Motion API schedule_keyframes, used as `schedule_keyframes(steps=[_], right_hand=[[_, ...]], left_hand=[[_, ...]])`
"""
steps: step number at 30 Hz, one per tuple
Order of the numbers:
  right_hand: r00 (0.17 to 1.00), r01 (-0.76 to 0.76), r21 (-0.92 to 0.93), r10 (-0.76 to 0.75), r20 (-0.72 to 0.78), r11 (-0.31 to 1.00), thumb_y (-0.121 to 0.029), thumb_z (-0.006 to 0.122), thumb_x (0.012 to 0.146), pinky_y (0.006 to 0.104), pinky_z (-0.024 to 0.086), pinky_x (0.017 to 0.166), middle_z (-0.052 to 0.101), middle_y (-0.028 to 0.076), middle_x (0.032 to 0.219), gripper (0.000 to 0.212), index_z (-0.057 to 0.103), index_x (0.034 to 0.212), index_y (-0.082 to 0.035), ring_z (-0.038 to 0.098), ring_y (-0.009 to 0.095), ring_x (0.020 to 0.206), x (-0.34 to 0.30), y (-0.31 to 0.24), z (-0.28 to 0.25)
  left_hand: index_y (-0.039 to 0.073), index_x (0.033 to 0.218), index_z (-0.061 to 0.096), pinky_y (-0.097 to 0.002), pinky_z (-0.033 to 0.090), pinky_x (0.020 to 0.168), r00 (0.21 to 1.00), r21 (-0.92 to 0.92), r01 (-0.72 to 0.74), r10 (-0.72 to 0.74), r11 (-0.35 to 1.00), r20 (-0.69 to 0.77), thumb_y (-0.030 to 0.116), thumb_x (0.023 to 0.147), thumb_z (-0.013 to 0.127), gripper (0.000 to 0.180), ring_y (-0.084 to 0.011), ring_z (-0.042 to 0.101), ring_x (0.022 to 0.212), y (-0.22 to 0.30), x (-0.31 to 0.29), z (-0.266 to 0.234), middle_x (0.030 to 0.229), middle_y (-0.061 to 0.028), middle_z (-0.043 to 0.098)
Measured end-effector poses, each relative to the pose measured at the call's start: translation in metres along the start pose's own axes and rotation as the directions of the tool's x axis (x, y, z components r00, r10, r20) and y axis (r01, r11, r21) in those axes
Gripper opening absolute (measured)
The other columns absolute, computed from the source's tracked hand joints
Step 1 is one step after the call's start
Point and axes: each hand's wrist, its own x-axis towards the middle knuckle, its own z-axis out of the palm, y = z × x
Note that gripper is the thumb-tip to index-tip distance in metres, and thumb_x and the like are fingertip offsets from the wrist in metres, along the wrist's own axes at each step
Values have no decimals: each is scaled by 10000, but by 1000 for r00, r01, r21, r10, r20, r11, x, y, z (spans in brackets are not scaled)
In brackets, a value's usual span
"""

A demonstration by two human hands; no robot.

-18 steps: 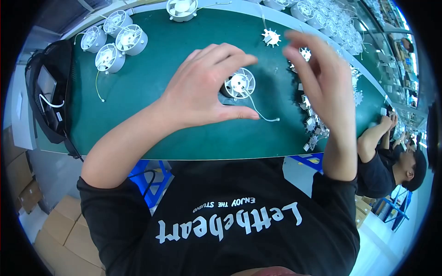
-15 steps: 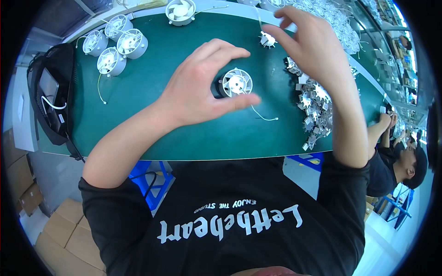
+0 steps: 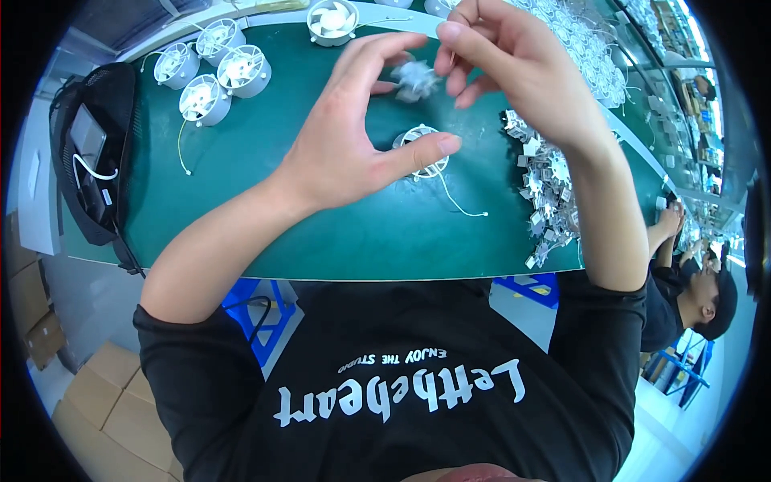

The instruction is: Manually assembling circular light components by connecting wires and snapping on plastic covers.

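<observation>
A small star-shaped metallic part [image 3: 416,81], blurred by motion, is in the air between my two hands. My left hand [image 3: 345,132] is open, thumb and fingers spread in a C, with its fingertips beside that part. My right hand [image 3: 510,68] is closed in a pinch just right of the part and seems to grip its thin wire; the fingers partly hide the hold. Below, on the green table, stands a round white fan housing [image 3: 421,153] with a white wire [image 3: 462,209] trailing toward me. My left thumb passes over the housing and hides some of it.
A pile of star-shaped metal parts [image 3: 550,189] lies at the right. Several white fans [image 3: 243,72] stand at the far left and another fan [image 3: 333,22] at the back. Clear plastic pieces [image 3: 582,56] crowd the back right. A black mesh bag [image 3: 100,153] sits on the left edge.
The star-shaped part has moved left, over toward my left hand, together with my right hand. My right fingers have closed into a pinch. The view has shifted slightly.
</observation>
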Motion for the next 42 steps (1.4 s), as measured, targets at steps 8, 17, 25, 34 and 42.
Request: schedule_keyframes(steps=[8,17,25,34,42], right_hand=[[955,274,554,-155,-252,786,-283,667,1107,349,618,815,726,166,1205,280,660,1247,-41,748,228,943,-33,67,13],[488,726,-448,-850,-198,522,-67,855,923,337,618,859,736,174,1249,260,711,1129,1,749,275,1040,-59,75,31],[353,643,-675,-923,-156,360,58,904,777,375,622,911,764,230,1225,373,793,1133,34,760,295,1078,-64,84,47],[649,460,-385,-599,-470,800,84,875,791,351,608,951,777,192,1234,383,791,1163,45,759,270,1098,-80,117,45],[690,493,-434,-643,-333,754,40,891,786,360,600,889,786,187,1189,360,809,1135,16,760,282,1041,-75,120,61]], left_hand=[[-19,1347,631,-298,603,923,890,-664,455,-303,593,339,223,1047,775,411,-187,754,1034,12,5,-9,1134,-140,762],[1,1236,693,-255,582,896,870,-476,453,-255,754,423,141,1041,773,254,-139,769,991,18,0,-11,1081,-106,825],[20,1291,694,-322,579,955,947,-216,146,-74,965,311,192,903,905,474,-176,771,1022,18,-3,-13,1104,-96,821],[82,1417,639,-352,576,1029,929,295,-68,-47,953,368,162,745,983,760,-263,746,1177,3,-5,1,1328,-80,748],[63,1282,675,-358,599,1004,949,162,41,-89,986,302,142,722,987,646,-267,752,1196,9,-6,5,1269,-110,765]])
